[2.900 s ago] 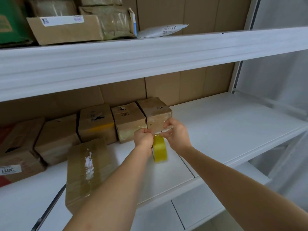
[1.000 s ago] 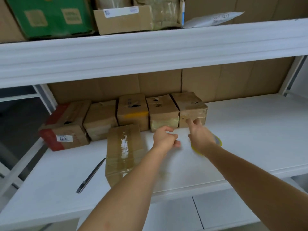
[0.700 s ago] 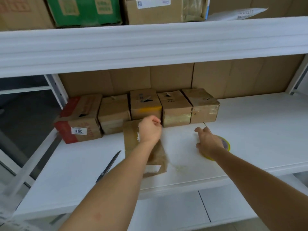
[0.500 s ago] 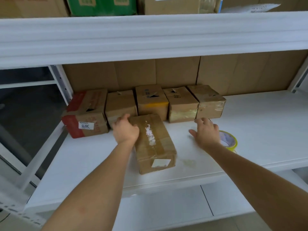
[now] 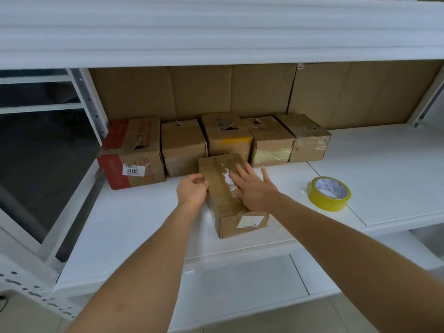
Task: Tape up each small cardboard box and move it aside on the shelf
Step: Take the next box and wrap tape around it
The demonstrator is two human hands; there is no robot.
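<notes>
Right hand (image 5: 254, 191) moved onto box (image 5: 240, 222), flat.

Brown box (image 5: 230, 210) w/ white scuff, yellow tape roll (image 5: 329, 193), white shelf (image 5: 384, 174).

One head-worn wide-angle view here, looking forward and down from close range onto the white shelf (image 5: 134, 227), both forearms reaching in from the bottom edge.
</notes>
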